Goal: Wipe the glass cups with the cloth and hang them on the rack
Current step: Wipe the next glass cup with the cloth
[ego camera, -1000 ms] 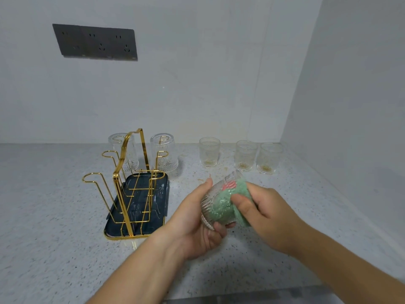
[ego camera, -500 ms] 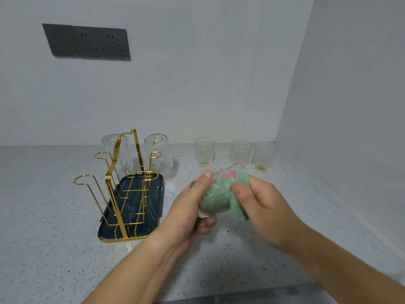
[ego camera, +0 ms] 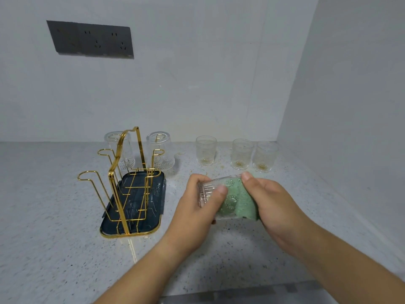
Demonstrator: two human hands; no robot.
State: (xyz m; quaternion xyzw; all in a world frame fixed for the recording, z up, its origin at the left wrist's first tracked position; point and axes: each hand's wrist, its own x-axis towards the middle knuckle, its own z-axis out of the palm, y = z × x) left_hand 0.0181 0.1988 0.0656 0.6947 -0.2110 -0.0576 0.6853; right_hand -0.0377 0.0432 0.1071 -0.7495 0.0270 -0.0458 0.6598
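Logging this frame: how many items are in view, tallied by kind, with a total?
Glass cups: 6
Green cloth: 1
Gold rack: 1
Wall socket panel: 1
Total: 9

You face a pale grey speckled stone worktop (ego camera: pixel 43 216) that runs back into a corner, where a plain white back wall (ego camera: pixel 197 84) meets a plain white side wall (ego camera: pixel 361 106) on your right. High on the back wall, to your left, sits a dark grey rectangular socket panel (ego camera: pixel 91 39). A blurred grey strip (ego camera: pixel 252 292) edges the worktop nearest you.
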